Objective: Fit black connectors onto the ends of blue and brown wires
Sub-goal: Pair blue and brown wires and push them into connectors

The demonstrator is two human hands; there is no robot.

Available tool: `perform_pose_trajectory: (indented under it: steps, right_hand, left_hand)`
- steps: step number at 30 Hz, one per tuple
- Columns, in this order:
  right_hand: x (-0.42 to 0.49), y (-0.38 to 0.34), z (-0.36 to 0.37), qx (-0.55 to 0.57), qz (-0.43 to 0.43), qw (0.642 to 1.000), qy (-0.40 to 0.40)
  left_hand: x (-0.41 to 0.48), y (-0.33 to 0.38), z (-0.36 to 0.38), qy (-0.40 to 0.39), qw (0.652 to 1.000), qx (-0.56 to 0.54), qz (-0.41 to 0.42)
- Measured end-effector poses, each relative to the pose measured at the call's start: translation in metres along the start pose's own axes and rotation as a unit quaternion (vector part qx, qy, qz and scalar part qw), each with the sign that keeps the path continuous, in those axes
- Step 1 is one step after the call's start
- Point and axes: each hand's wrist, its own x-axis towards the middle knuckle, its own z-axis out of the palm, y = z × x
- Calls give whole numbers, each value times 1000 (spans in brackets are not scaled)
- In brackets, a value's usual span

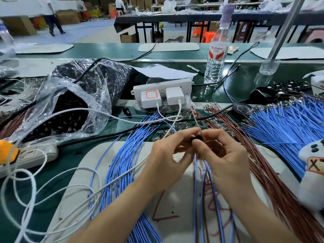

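My left hand [168, 155] and my right hand [222, 155] meet above the white mat [177, 204], fingertips together. Between them sits a small black connector [196, 138], pinched by both hands and mostly hidden by the fingers. A brown wire [196, 118] rises from the connector toward the chargers. Blue and brown wires [201, 186] hang down below my right hand. A bundle of blue wires [122, 155] lies left of my hands, loose brown wires [259, 155] lie to the right, and more blue wires [289, 125] fan out at far right.
A clear plastic bag [73, 106] full of black connectors lies open at the left. A white power strip [163, 88] with two chargers stands behind my hands, white cables [26, 181] loop at lower left, and a water bottle [216, 57] stands at the back.
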Motion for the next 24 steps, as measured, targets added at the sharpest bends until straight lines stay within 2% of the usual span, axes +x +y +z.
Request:
perform_pose_trajectory:
  steps: [5,10,14,16,20,24]
  right_hand:
    - [4,0,-4,-30,10,999,13]
    - [11,3,-10,79,102,991,-46]
    - [17,1,-16,185,141,972,-40]
    - [20,-3,-22,221,109,969,-13]
    - [20,-12,-24,166,7,986,12]
    - [16,-15,-19,129,-20,991,-1]
  left_hand:
    - [1,-2,-3,27,999,32,9]
    - [1,-4,-2,18,998,58,11]
    - [0,-2,-1,17,997,69,6]
    - [1,-1,-1,17,995,93,19]
    - [1,-1,-1,7,993,112,32]
    - [1,-3,-2,7,990,139,38]
